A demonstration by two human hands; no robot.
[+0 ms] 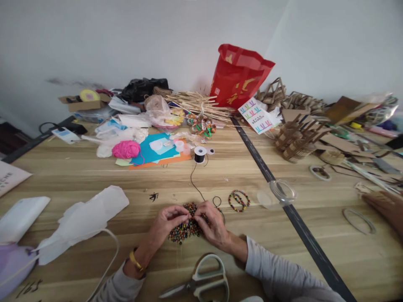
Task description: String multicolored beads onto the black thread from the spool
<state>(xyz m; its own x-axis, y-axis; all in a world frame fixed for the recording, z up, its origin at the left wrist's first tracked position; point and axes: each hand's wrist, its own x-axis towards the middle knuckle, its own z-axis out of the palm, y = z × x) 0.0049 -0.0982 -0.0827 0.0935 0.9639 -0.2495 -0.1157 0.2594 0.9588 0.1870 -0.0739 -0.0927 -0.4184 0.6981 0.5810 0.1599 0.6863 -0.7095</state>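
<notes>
Over a heap of small multicoloured beads [181, 233], my two hands meet at the fingertips. My left hand [170, 220] is closed in a pinch; what lies between its fingertips is too small to make out. My right hand [212, 222] also pinches, with the thin black cord [197, 187] running into it. That cord comes from a white-ended spool [199, 156] farther back. Beside my right hand the cord curls in a loop, with a few beads near it. Two beaded bracelets [239, 201] lie to the right. White-handled scissors [209, 277] rest just in front of me.
Pink yarn [126, 149] and blue sheets [154, 149] sit at the back left. A red bag [239, 75] stands by the wall. White cloth-like material [88, 216] lies left. Clear tape rolls [283, 192] and another person's hand [382, 205] are to the right.
</notes>
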